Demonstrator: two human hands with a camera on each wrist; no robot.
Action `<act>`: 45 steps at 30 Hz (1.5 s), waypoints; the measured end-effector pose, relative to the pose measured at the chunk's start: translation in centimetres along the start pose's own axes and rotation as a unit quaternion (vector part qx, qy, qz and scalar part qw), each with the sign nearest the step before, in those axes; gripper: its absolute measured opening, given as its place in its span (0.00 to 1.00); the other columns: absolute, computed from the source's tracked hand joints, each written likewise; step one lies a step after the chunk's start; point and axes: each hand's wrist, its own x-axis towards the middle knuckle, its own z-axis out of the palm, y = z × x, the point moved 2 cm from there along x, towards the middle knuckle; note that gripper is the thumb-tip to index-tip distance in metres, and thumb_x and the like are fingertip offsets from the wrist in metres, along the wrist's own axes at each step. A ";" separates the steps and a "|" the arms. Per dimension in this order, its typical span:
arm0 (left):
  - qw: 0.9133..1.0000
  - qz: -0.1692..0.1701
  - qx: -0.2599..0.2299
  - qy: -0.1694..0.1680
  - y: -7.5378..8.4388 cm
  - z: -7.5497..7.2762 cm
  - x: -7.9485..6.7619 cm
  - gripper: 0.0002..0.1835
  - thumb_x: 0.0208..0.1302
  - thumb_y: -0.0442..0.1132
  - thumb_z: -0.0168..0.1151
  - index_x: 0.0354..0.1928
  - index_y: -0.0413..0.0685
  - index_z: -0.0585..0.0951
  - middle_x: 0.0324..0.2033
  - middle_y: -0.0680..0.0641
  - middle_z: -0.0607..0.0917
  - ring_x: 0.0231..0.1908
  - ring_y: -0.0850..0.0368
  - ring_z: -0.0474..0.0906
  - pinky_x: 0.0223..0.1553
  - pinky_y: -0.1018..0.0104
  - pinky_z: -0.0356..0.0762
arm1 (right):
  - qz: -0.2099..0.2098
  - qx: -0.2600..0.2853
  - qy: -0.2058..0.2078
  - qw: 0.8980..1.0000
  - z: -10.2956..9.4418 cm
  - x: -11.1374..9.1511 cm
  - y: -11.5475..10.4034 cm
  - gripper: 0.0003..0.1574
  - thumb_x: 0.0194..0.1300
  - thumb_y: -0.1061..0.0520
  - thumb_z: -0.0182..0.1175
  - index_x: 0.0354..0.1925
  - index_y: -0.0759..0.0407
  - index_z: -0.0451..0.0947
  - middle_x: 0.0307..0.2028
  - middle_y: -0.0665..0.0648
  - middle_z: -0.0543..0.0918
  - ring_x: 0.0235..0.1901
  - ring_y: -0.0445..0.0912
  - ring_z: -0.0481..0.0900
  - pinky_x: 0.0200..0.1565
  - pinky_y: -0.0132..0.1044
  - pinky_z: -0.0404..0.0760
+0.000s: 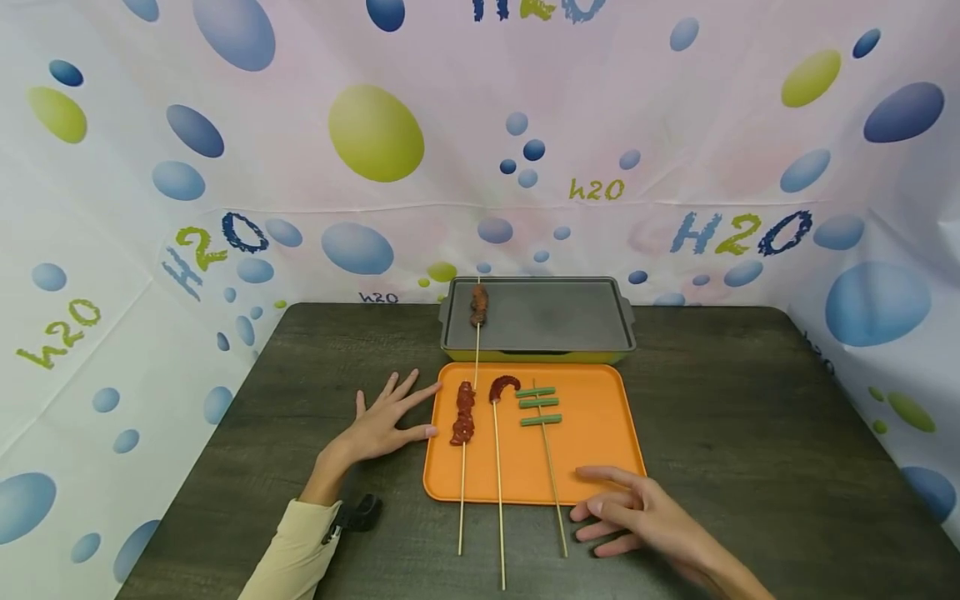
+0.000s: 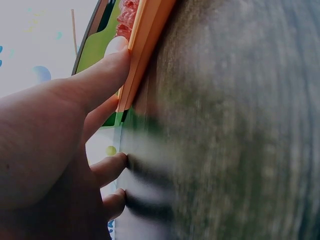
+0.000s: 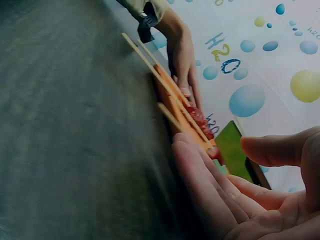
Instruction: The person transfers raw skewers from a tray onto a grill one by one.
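Note:
My left hand (image 1: 381,425) lies with fingers spread at the left edge of an orange tray (image 1: 592,425); its thumb touches the rim in the left wrist view. Three skewers lie on the tray, their sticks jutting past the near edge: red meat chunks (image 1: 464,412), a dark red curled tentacle (image 1: 502,387) and green bean-like pieces (image 1: 540,419). Beside the tray's near right corner hovers my right hand (image 1: 637,517), fingers loosely bent around nothing, close to the green skewer's stick. A browned meat skewer (image 1: 479,305) rests on the grey griddle (image 1: 558,317), its stick reaching over the tray.
The griddle, with its green outer side, stands right behind the tray at the back of the dark wooden table (image 1: 720,400). A curtain (image 1: 465,167) with dots and lettering hangs behind and at both sides. A black strap (image 1: 360,514) circles the left wrist.

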 end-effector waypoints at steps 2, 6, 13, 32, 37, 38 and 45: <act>1.000 0.001 0.002 0.001 0.1 -0.1 0.1 0.40 0.71 0.58 0.64 0.80 0.60 0.63 0.80 0.37 0.48 0.78 0.29 0.33 0.59 0.15 0.21 | 0.013 0.012 0.000 1.000 0.2 0.0 0.5 0.39 0.80 0.58 0.55 0.78 0.71 0.52 0.53 0.68 0.85 0.50 0.60 0.87 0.47 0.52 0.86; 1.000 0.001 0.004 0.002 0.2 -0.2 0.2 0.40 0.71 0.57 0.64 0.80 0.61 0.62 0.80 0.37 0.48 0.78 0.29 0.33 0.59 0.15 0.21 | 0.035 0.036 0.006 0.999 0.6 0.5 1.1 0.41 0.78 0.57 0.57 0.78 0.71 0.52 0.52 0.66 0.85 0.50 0.58 0.87 0.48 0.50 0.86; 1.000 0.000 0.004 0.003 0.2 0.0 0.1 0.40 0.71 0.57 0.64 0.80 0.60 0.62 0.80 0.36 0.49 0.78 0.28 0.34 0.59 0.14 0.22 | 0.027 0.118 0.007 0.993 1.8 1.6 2.3 0.46 0.76 0.61 0.60 0.78 0.74 0.47 0.55 0.72 0.83 0.53 0.59 0.85 0.53 0.47 0.84; 1.000 0.001 0.004 -0.003 -0.1 0.2 0.3 0.40 0.71 0.58 0.63 0.81 0.61 0.62 0.81 0.37 0.48 0.78 0.29 0.33 0.59 0.15 0.21 | 0.009 0.109 0.030 0.994 2.3 2.1 3.1 0.46 0.70 0.64 0.66 0.75 0.80 0.54 0.49 0.70 0.86 0.46 0.55 0.89 0.48 0.43 0.86; 1.000 -0.002 0.006 -0.004 -0.1 0.2 0.3 0.40 0.71 0.58 0.63 0.81 0.61 0.61 0.81 0.38 0.48 0.78 0.30 0.32 0.59 0.15 0.21 | 0.000 0.116 0.016 0.993 2.1 1.9 3.1 0.45 0.72 0.64 0.64 0.75 0.79 0.52 0.50 0.70 0.86 0.47 0.54 0.89 0.48 0.43 0.85; 1.000 -0.001 0.007 -0.004 -0.1 0.2 0.3 0.40 0.71 0.58 0.63 0.81 0.61 0.61 0.81 0.38 0.48 0.78 0.30 0.32 0.59 0.15 0.21 | -0.005 0.116 0.015 0.993 2.1 1.8 3.1 0.45 0.72 0.64 0.63 0.76 0.79 0.52 0.50 0.69 0.86 0.47 0.54 0.89 0.48 0.43 0.85; 1.000 -0.001 0.004 -0.006 0.0 0.2 0.2 0.40 0.71 0.58 0.63 0.81 0.60 0.62 0.81 0.37 0.48 0.78 0.29 0.32 0.59 0.15 0.21 | -0.013 0.102 0.048 0.994 2.2 1.2 2.7 0.48 0.70 0.65 0.65 0.76 0.79 0.51 0.50 0.69 0.86 0.47 0.53 0.89 0.48 0.44 0.85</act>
